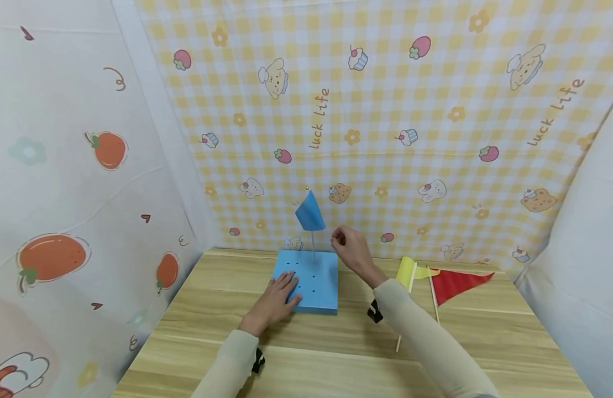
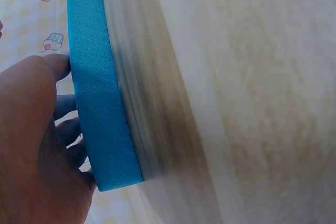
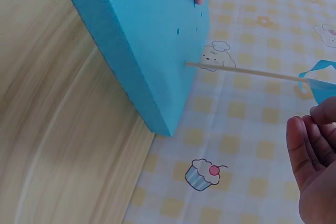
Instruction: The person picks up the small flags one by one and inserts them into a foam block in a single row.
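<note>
A light-blue foam block (image 1: pixel 322 296) with several small holes in its top lies on the table. My left hand (image 1: pixel 275 301) rests on the block's left side with fingers spread flat. A blue flag (image 1: pixel 311 214) on a thin pale stick (image 1: pixel 313 246) stands upright in a hole near the block's back edge. My right hand (image 1: pixel 356 251) hovers just right of this flag, fingers loosely bent and holding nothing. In the right wrist view the stick (image 3: pixel 241 70) enters the block, and the thumb tip overlaps the blue cloth (image 3: pixel 321 88).
Right of the block, partly behind my right forearm, lie a yellow flag (image 1: pixel 406 271) and a red flag (image 1: pixel 455 284) on wooden sticks. A checked cloth (image 1: pixel 386 110) hangs behind the wood-grain table (image 1: pixel 316 359). White cloths hang at both sides.
</note>
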The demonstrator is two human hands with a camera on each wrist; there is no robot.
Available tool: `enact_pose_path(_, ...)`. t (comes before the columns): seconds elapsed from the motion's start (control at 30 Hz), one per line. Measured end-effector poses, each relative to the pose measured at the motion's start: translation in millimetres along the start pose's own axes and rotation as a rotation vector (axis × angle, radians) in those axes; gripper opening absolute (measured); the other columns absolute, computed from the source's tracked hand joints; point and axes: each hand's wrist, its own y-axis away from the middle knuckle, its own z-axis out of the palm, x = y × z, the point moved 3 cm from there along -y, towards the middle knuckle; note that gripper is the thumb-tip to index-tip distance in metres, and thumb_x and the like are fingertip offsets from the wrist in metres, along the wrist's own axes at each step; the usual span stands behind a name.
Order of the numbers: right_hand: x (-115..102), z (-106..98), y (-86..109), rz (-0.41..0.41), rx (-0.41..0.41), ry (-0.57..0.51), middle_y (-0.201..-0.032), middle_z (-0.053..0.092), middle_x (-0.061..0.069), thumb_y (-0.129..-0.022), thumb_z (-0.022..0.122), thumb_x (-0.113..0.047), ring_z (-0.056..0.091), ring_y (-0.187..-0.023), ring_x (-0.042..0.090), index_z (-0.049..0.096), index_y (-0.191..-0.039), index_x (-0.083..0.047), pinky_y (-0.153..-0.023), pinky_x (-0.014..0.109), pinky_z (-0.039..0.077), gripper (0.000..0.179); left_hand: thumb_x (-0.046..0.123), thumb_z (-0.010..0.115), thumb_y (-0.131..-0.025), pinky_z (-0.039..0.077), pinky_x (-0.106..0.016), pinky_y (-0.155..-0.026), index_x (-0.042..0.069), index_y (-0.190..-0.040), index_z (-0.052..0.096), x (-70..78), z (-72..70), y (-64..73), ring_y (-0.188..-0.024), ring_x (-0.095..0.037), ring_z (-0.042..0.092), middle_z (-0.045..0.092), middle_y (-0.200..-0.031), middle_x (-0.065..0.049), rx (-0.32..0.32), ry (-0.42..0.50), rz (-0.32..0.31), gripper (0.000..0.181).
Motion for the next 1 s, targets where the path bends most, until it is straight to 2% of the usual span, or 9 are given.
enact_pose_path(0.57, 1.8, -20.5, 16.8, -0.037, -0.004, 0.005, -0.088, 0.074, 0.006, -0.1, 0.071, -0.006, 0.067, -0.075, 0.014, 0.073, -0.095, -0.008, -0.069, 0.031, 0.058, 0.006, 0.04, 0.051, -0.113, 0.021, -0.064, -0.132, 0.004, -0.163, 0.042, -1.1, 0.0, -0.6, -0.163, -0.04, 0.026, 0.032, -0.174, -0.017, 0.003, 0.005, -0.002, 0.062)
enact_pose_path(0.8, 3.7, -29.9, 28.1, -0.051, -0.016, 0.022, -0.09, 0.072, 0.006, -0.1, 0.072, -0.006, 0.066, -0.077, 0.014, 0.072, -0.096, -0.004, -0.069, 0.03, 0.058, 0.004, 0.04, 0.052, -0.113, 0.021, -0.064, -0.132, 0.003, -0.163, 0.042, -1.2, 0.2, -0.3, -0.163, -0.041, 0.026, 0.033, -0.174, -0.017, 0.004, 0.007, 0.002, 0.063)
enact_pose_path(1.0, 6.7, -40.2, 38.7, -0.018, -0.027, 0.027, -0.089, 0.073, 0.006, -0.101, 0.072, -0.007, 0.067, -0.077, 0.014, 0.073, -0.099, -0.003, -0.069, 0.03, 0.059, 0.005, 0.04, 0.051, -0.113, 0.021, -0.064, -0.132, 0.004, -0.163, 0.043, -1.2, 0.0, -0.7, -0.163, -0.04, 0.026, 0.032, -0.174, -0.017, 0.002, 0.003, 0.001, 0.062)
